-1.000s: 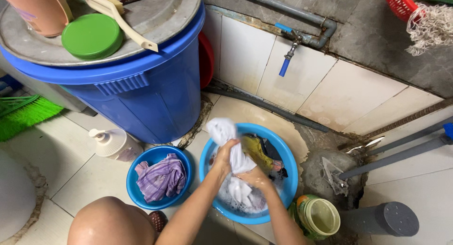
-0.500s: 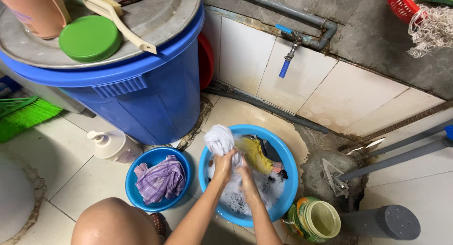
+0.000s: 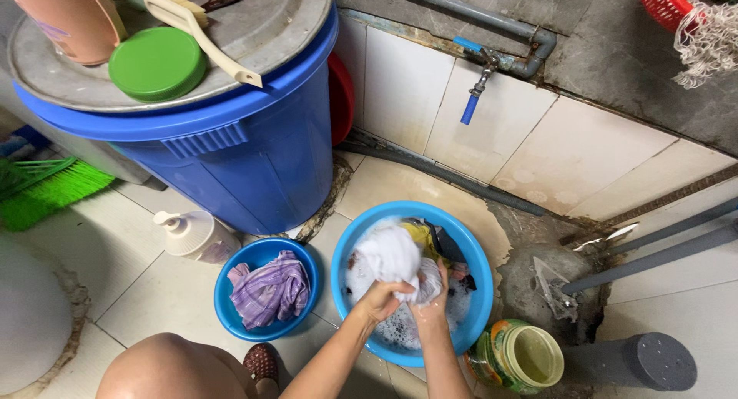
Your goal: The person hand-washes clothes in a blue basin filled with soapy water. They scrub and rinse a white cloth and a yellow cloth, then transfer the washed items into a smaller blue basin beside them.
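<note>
While I kneel over the suds, my left hand grips the bunched white cloth from below and my right hand, just beside it, clenches the same wad, both inside the large blue basin. Left of my hands sits the small blue basin with a purple cloth. I judge the rubbing goes best with the fabric kept low over the foam.

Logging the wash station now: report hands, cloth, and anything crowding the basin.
Left hand and right hand both gripping white cloth. Cloth bunched above suds in large blue basin. Small blue basin with purple cloth alongside; nothing blocking.
</note>
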